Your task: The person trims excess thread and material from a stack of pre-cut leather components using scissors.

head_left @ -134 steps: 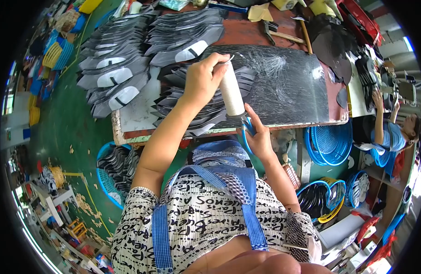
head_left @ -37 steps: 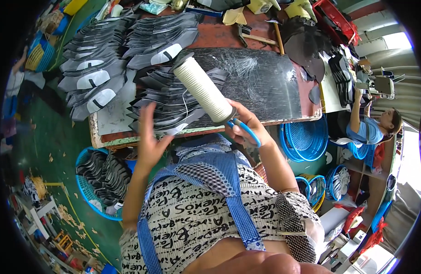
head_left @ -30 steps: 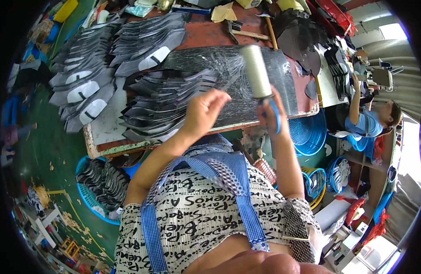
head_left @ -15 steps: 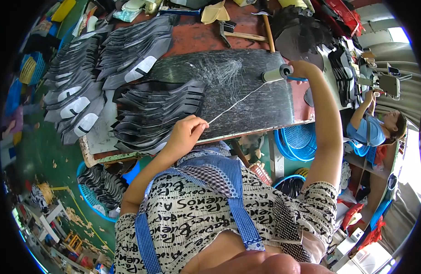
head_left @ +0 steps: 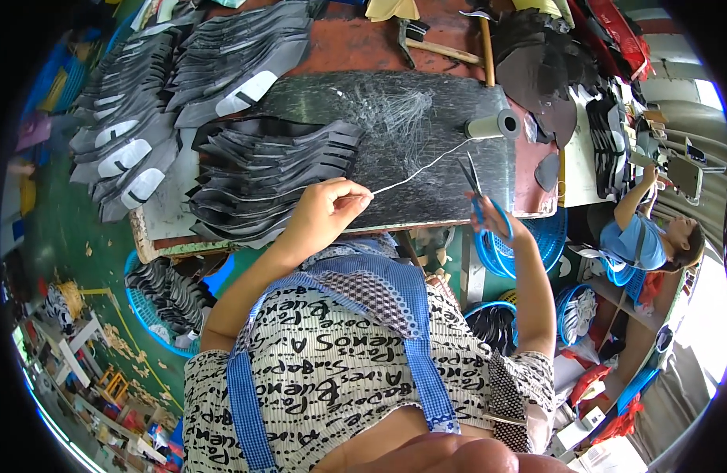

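Note:
My left hand pinches the end of a white thread near the front edge of the table. From there the thread runs up to a spool lying on its side on the dark, scratched board. Blue-handled scissors are in my right hand, blades parted and pointing up, to the right of the thread and apart from it. Close beside my left hand lies a fanned stack of dark grey cut pieces.
More stacks of dark pieces with white patches cover the table's left. Two hammers lie at the back. Dark rounded pieces sit at the far right. Blue baskets stand below the edge. A person in blue works to the right.
My right hand has left the spool and come down toward me, with the scissors now upright in it. The thread hangs a little slacker. My left hand keeps its pinch.

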